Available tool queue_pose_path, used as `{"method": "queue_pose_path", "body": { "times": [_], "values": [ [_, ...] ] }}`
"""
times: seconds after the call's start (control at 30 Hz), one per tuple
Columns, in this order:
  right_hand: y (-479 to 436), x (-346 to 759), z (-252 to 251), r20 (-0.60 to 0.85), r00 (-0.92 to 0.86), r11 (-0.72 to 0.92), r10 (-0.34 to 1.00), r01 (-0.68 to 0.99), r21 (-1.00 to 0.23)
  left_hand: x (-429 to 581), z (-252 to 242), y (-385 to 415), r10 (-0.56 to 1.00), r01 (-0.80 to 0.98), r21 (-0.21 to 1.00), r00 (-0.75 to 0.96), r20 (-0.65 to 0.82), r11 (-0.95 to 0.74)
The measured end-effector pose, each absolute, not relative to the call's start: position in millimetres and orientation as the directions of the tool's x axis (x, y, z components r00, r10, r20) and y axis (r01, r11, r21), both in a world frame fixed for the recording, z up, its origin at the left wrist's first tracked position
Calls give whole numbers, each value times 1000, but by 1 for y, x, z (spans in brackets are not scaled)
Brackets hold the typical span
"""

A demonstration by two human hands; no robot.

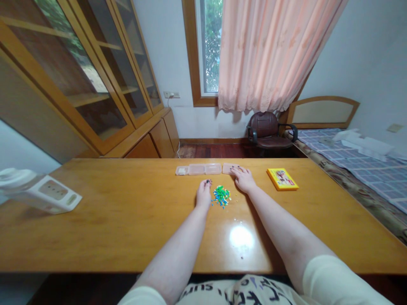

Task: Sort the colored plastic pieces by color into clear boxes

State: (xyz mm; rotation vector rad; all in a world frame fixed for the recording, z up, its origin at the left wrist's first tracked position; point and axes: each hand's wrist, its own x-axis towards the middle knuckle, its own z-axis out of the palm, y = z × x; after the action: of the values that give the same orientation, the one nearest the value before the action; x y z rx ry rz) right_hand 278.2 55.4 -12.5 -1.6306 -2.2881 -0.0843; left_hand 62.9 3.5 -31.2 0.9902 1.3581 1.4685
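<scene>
A small heap of green, blue and white pieces [221,196] lies on the wooden table [127,212] between my hands. My left hand [204,193] rests just left of the heap, fingers curled into a loose fist; whether it holds a piece is hidden. My right hand [243,178] lies flat, fingers stretched out onto the rightmost of several clear plastic boxes [197,169] lined up in a row behind the heap.
A yellow box [282,178] lies right of my right hand. A white device [41,192] sits at the table's left edge. Beyond the table stand a brown chair [269,133], a bed [365,165] on the right, and a glass-door cabinet [95,84].
</scene>
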Motion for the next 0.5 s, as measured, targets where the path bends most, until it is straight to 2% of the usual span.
{"method": "queue_pose_path", "body": {
  "times": [0.2, 0.5],
  "values": [
    [62, 287, -9, 264, -371, 404, 890, 911, -85, 65, -32, 4, 955, -50, 999, -298, 5, -21],
    [63, 288, -13, 267, -378, 410, 887, 909, -73, 64, -39, 6, 965, -23, 999, -261, 25, -32]
  ]
}}
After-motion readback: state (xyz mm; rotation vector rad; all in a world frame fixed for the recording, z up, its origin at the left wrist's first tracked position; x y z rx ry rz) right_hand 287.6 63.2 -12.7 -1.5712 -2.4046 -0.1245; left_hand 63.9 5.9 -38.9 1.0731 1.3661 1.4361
